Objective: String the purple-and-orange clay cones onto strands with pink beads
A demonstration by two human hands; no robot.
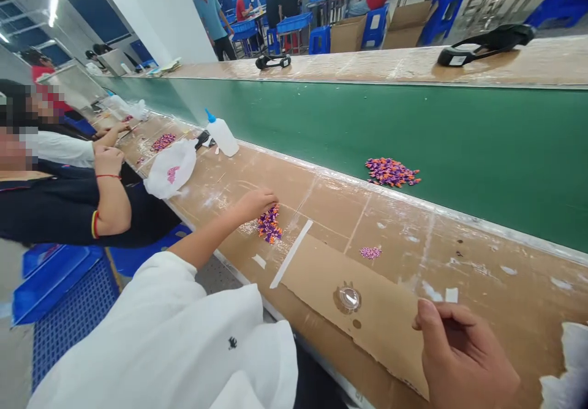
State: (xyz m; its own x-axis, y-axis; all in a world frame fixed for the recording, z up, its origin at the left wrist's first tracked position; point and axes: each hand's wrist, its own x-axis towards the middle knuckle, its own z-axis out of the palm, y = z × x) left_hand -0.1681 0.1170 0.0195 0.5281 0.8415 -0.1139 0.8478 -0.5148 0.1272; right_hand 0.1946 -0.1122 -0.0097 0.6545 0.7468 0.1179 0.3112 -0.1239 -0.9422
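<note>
My left hand [257, 204] reaches out to a small pile of purple and orange pieces [270, 225] on the workbench, its fingertips closed at the far edge of the pile. Whether a piece sits between them is hidden. At the lower right is my right hand [466, 354], fingers curled and thumb against the index finger; I cannot make out anything in the pinch. Between the hands lies a flat cardboard sheet [316, 268], with a small round clear piece [350, 297] in a wet-looking dark ring. Beyond the sheet is a little heap of pink pieces [370, 253].
A larger purple and orange pile [392, 172] lies on the green conveyor belt [312, 118]. A white squeeze bottle [223, 136] and a plastic bag [171, 169] stand left along the bench. Co-workers sit at the left, one arm [110, 191] raised. White torn paper [567, 366] lies at right.
</note>
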